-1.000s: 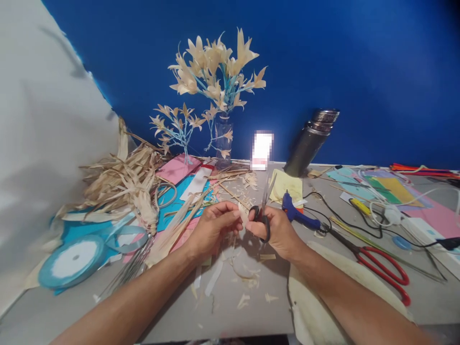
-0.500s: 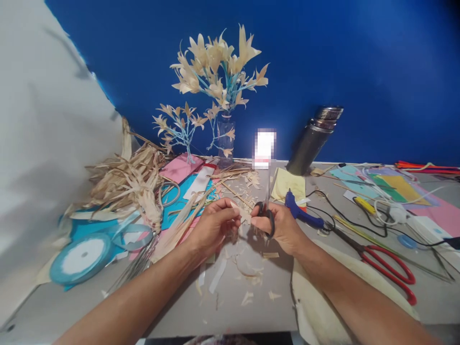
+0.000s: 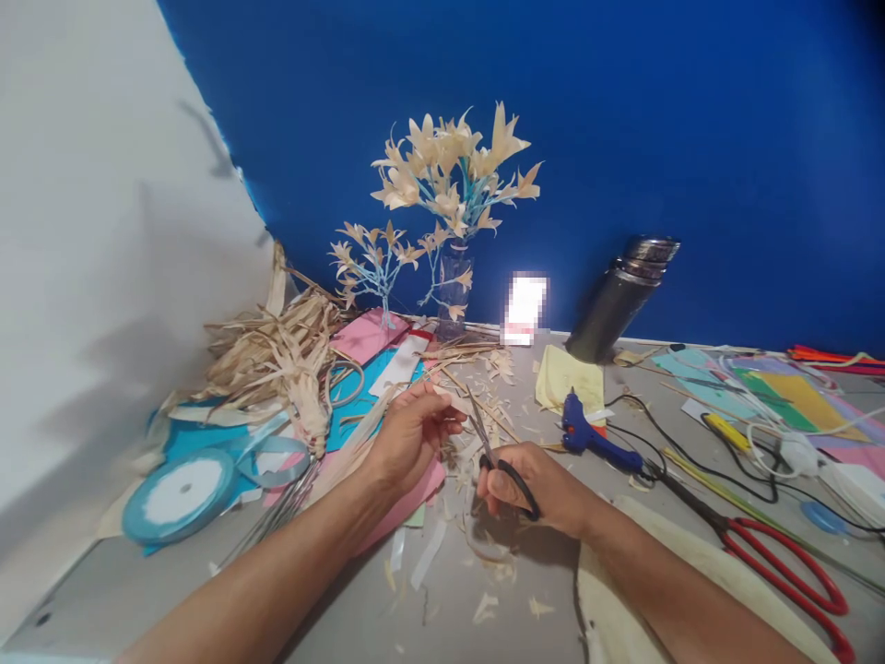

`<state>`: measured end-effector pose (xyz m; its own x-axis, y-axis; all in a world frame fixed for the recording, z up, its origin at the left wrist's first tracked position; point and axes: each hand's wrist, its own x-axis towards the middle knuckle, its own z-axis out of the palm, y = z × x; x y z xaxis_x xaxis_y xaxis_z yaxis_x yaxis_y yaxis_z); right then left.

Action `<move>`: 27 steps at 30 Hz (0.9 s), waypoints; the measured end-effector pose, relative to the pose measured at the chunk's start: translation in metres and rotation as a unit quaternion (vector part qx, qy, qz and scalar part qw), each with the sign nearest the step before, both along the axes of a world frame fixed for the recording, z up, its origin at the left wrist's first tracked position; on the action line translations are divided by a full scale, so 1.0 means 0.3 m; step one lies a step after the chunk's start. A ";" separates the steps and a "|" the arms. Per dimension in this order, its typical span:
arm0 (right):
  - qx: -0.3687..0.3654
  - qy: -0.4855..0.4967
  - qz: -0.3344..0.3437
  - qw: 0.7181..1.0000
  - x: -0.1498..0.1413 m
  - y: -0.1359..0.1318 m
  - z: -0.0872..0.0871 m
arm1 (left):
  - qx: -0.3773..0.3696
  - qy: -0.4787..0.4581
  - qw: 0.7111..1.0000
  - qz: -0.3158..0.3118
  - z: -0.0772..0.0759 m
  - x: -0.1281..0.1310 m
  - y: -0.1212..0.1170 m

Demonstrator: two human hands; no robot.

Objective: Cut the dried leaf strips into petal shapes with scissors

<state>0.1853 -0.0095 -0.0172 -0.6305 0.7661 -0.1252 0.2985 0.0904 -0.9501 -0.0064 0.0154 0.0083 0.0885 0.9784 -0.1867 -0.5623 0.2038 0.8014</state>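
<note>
My left hand (image 3: 413, 432) pinches a small pale piece of corn husk (image 3: 453, 399) between thumb and fingertips. In my right hand (image 3: 536, 484) are small scissors (image 3: 510, 480) with black handles, my fingers through the loops. Their blades point up and left, close to the husk piece; whether they touch it I cannot tell. Husk scraps (image 3: 501, 567) litter the grey table (image 3: 346, 613) below both hands. Left of my left hand lies a bundle of dry corn husks (image 3: 277, 346).
Behind stand husk flowers (image 3: 442, 157) in a clear bottle (image 3: 453, 290) and a dark flask (image 3: 615, 309). To the right lie a blue glue gun (image 3: 598, 443), red-handled scissors (image 3: 781, 553) and cables. A blue ribbon roll (image 3: 180, 498) rests at left.
The scissors have swung from upright to tilting left, their blades now by the husk piece. My right hand has turned and lowered. The whole view has shifted, with things now further right and lower.
</note>
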 end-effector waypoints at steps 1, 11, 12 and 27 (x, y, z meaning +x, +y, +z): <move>0.000 -0.003 -0.003 1.000 0.000 0.000 -0.002 | 0.002 0.009 1.000 0.000 0.001 0.000 0.000; -0.026 -0.025 -0.040 0.999 -0.003 0.001 0.005 | 0.024 0.046 0.999 0.002 -0.005 -0.002 -0.002; -0.035 -0.024 -0.046 0.998 -0.002 0.003 -0.002 | 0.026 0.045 0.999 0.004 -0.006 -0.002 -0.002; -0.051 0.021 0.003 0.998 0.006 0.002 -0.004 | -0.041 -0.025 0.999 -0.001 0.004 -0.007 0.000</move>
<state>0.1871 -0.0088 -0.0183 -0.6410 0.7474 -0.1747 0.2573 -0.0053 -0.9663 -0.0086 0.0154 0.0093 0.1009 0.9601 -0.2607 -0.6008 0.2677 0.7532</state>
